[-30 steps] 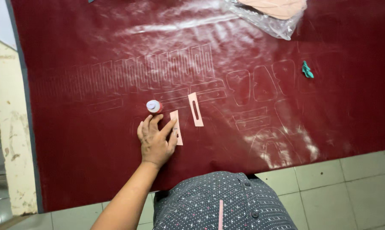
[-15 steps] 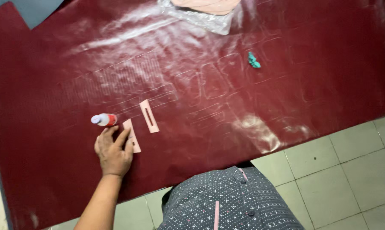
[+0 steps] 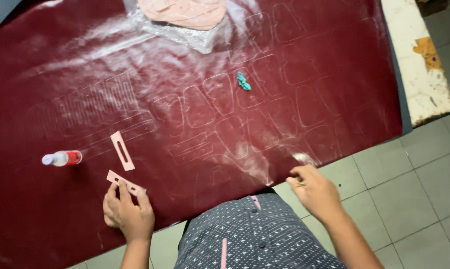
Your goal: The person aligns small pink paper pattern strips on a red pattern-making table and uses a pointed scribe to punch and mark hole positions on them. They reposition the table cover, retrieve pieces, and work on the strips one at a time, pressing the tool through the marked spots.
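A dark red glossy leather sheet (image 3: 195, 65) covers the table, with many outlines traced on it. My left hand (image 3: 127, 213) rests near the front edge, its fingertips pressing a small pink slotted template (image 3: 124, 182) onto the sheet. A second pink slotted template (image 3: 122, 150) lies just above it. A small bottle with a red body and pale cap (image 3: 63, 158) lies on its side to the left. My right hand (image 3: 314, 192) hovers at the sheet's front edge, fingers loosely curled and holding nothing that I can see.
A clear plastic bag of pink cut pieces (image 3: 182, 17) lies at the far edge. A small teal object (image 3: 243, 81) sits mid-sheet. The worn white table edge (image 3: 417, 60) shows at the right, tiled floor (image 3: 409, 189) below.
The view has swung right and the table's right end now shows. My right hand has come into view. My left hand slid toward the front edge with the template turned under it.
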